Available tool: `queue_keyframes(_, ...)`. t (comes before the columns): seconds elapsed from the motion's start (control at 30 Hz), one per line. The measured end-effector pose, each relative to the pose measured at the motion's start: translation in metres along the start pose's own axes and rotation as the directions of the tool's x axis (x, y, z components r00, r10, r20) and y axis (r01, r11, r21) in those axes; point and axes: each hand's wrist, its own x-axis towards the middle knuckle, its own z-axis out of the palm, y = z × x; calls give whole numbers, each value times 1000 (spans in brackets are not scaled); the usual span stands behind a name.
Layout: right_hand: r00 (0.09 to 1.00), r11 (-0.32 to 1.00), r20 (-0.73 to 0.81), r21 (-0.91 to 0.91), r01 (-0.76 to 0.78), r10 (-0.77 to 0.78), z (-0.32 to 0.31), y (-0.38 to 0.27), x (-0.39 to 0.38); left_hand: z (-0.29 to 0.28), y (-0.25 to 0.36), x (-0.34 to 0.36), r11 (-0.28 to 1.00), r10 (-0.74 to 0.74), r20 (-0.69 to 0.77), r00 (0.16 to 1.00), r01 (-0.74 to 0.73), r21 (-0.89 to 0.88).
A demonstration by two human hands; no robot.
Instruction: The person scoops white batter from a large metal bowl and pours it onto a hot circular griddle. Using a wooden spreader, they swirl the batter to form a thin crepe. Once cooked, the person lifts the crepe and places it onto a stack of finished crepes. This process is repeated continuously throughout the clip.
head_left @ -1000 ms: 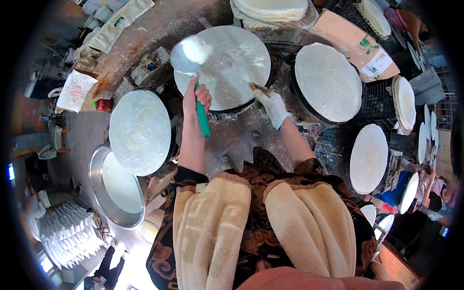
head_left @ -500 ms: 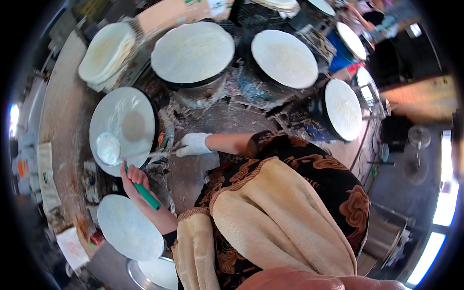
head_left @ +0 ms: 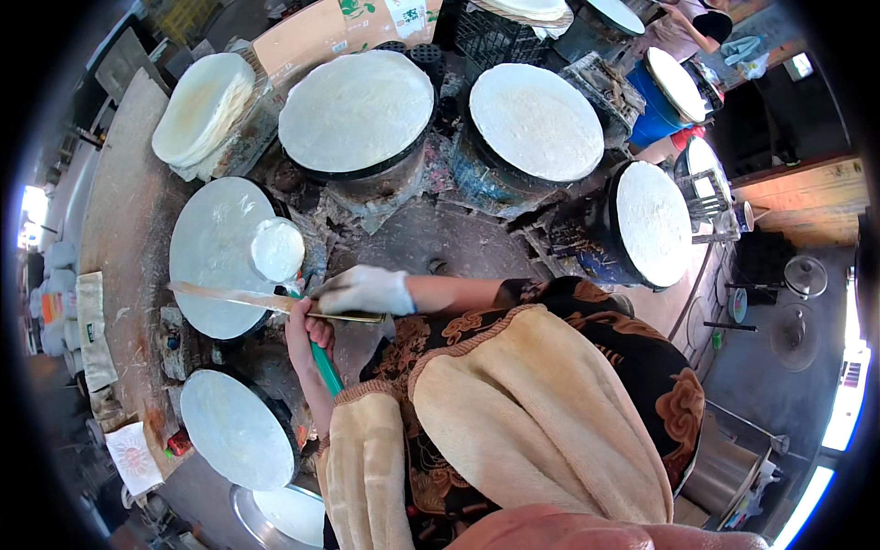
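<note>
My left hand (head_left: 310, 332), bare, is closed round the green handle of a ladle (head_left: 278, 249). The ladle's round bowl, white with batter, is at the right edge of a round griddle (head_left: 206, 243) coated in a thin pale layer. My right hand (head_left: 367, 291), in a white glove and slightly blurred, grips a long flat wooden spatula (head_left: 225, 294). Its pale blade reaches left across the griddle's near part, and its handle end sticks out below the glove. Both hands are close together, the spatula crossing near the ladle's handle.
More round griddles with white sheets curve around me: one nearer (head_left: 240, 429), two ahead (head_left: 357, 112) (head_left: 536, 122), one right (head_left: 653, 225). A stack of white sheets (head_left: 203, 110) stands far left on the ledge. A metal basin (head_left: 252, 518) lies lower left. Another person (head_left: 683, 32) is far right.
The ladle has moved right, from the griddle's near left part to its right edge. The spatula now reaches farther left across the griddle, and my hands have come closer together.
</note>
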Motion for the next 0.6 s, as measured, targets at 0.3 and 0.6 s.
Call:
queue_keyframes(0.3,684,462,-498,848,257,533,-273,155,4,82,-2,4,994,-60,-98,993,51,-97)
queue_keyframes(0.6,667,-450,-415,508,734,619,-349,126,55,142,0,19,998,-54,-31,998,53,-30)
